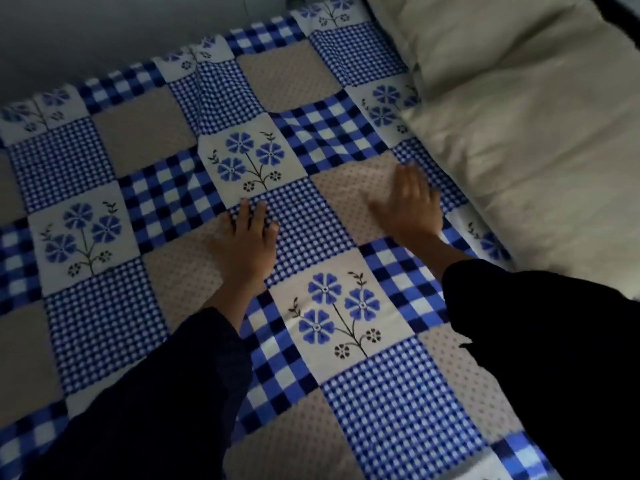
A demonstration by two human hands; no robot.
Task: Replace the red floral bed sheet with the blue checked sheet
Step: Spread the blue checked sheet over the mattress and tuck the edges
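The blue checked sheet (304, 230), a patchwork of blue gingham, beige dotted and blue flower squares, lies spread over the bed and fills most of the view. My left hand (247, 239) rests flat on it near the middle, fingers straight and slightly spread. My right hand (410, 206) lies palm down on a beige square to the right, fingers extended and blurred. Both arms wear dark sleeves. A few soft creases run across the sheet above my hands. No red floral sheet is visible.
A cream padded quilt or pillow (526, 126) lies bunched along the right side of the bed, overlapping the sheet's edge. A grey wall (104, 32) borders the far side of the bed at upper left.
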